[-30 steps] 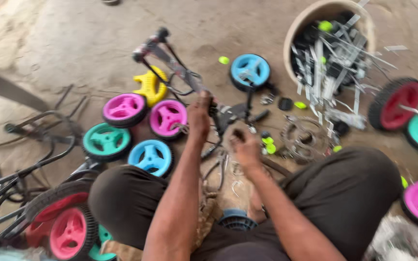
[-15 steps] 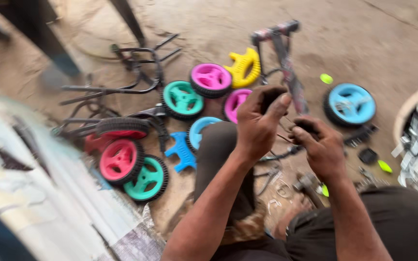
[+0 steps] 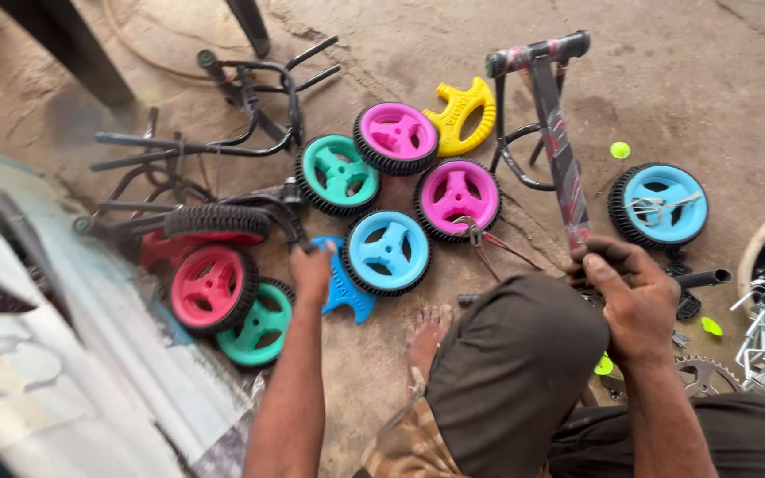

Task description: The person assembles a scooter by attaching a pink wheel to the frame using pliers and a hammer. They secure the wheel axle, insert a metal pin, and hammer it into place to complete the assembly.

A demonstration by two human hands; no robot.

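left hand (image 3: 312, 270): it has been taken off the frame, where both hands were closed together half a second ago, and is now stretched out to the left; the fingers are curled down over the black metal parts beside the blue plastic piece (image 3: 340, 288). whether something is already gripped cannot be told, since the fingertips are hidden behind the back of the hand.
right hand (image 3: 632, 292): kept where it was, fingers wrapped tight around the lower end of the small bicycle frame (image 3: 558, 133), thumb laid on top.
bicycle frame: held upright-tilted by the right hand alone, its red-and-grey tube running up to a black crossbar at the top; its foot is just beside the raised knee.
what the change means: the two-handed work on the frame is judged to be paused, the frame only being steadied while another part is fetched from the pile on the left.
around the left hand: a blue wheel (image 3: 388, 251) just to its right, a red wheel (image 3: 211, 286) and a green wheel (image 3: 258, 323) just to its left, a black tyre (image 3: 216, 219) above.
floor (image 3: 400, 53): bare and dusty; pink wheels, a yellow plastic piece (image 3: 460, 113) and pliers (image 3: 480, 241) are spread on it.
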